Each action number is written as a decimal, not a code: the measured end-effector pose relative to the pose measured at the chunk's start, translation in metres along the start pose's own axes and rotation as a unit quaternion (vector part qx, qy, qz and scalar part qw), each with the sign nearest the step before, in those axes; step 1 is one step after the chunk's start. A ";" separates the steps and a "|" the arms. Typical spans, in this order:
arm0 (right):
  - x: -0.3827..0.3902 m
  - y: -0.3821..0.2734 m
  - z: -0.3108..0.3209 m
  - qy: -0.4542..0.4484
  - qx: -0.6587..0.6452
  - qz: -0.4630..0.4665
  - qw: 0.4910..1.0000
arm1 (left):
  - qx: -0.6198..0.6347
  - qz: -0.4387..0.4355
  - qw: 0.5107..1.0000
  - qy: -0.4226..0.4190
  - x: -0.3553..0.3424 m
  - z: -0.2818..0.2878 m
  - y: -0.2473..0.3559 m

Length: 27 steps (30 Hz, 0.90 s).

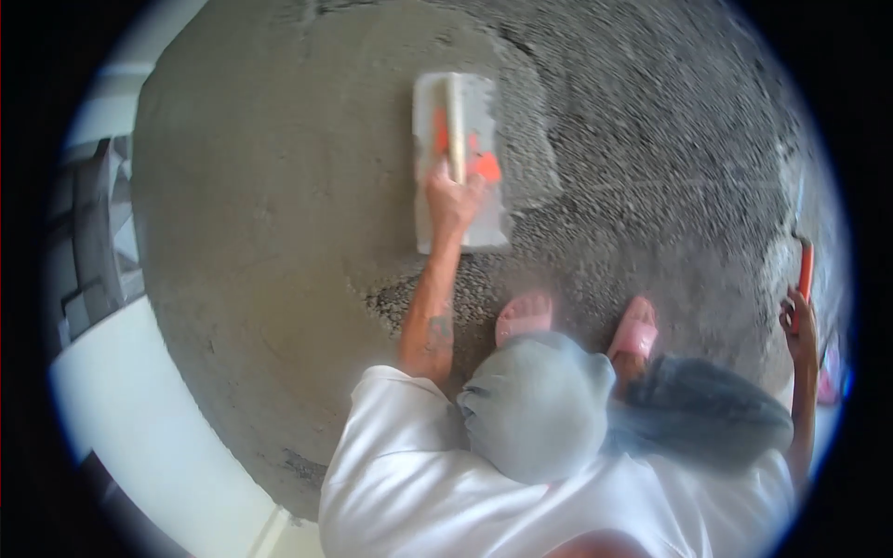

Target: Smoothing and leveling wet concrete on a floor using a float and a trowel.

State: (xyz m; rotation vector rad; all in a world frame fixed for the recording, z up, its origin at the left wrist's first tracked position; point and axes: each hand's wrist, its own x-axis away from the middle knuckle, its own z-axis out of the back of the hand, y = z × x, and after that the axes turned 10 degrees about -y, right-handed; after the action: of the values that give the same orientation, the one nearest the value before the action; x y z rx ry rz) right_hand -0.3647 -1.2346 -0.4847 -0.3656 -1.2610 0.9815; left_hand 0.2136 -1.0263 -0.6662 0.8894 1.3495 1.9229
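Left hand (450, 197) clamps fingers (437, 177) on a float (476, 121) ahead-left of pink sandals (636, 337), right hand (802, 327) on an orange handle (806, 270) to their right.

Holds the left knee (539, 409) bent and drawn up. Stretches the left forearm (430, 312), tattooed on its upper side, forward past the outer side of that knee, with the left hand (453, 198) well ahead of it, back upward and closed in a grip. Spreads the right forearm (803, 391) far out to the knee's right, angled forward, with the right hand (800, 324) likewise curled into a grip.
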 end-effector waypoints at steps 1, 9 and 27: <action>0.000 0.004 0.011 0.002 -0.022 -0.005 1.000 | -0.016 -0.089 0.996 -0.004 0.003 -0.003 -0.007; -0.022 -0.017 -0.034 -0.072 -0.035 0.004 0.997 | -0.016 -0.006 1.000 0.009 0.016 -0.017 0.001; -0.036 -0.039 -0.070 -0.110 0.028 0.018 0.993 | -0.034 0.086 0.989 0.115 -0.139 0.069 -0.009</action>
State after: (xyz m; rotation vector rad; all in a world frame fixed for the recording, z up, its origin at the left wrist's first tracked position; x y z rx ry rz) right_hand -0.2839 -1.2663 -0.5013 -0.2419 -1.4267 1.1076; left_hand 0.3510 -1.0977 -0.6818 0.7912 1.3646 2.2475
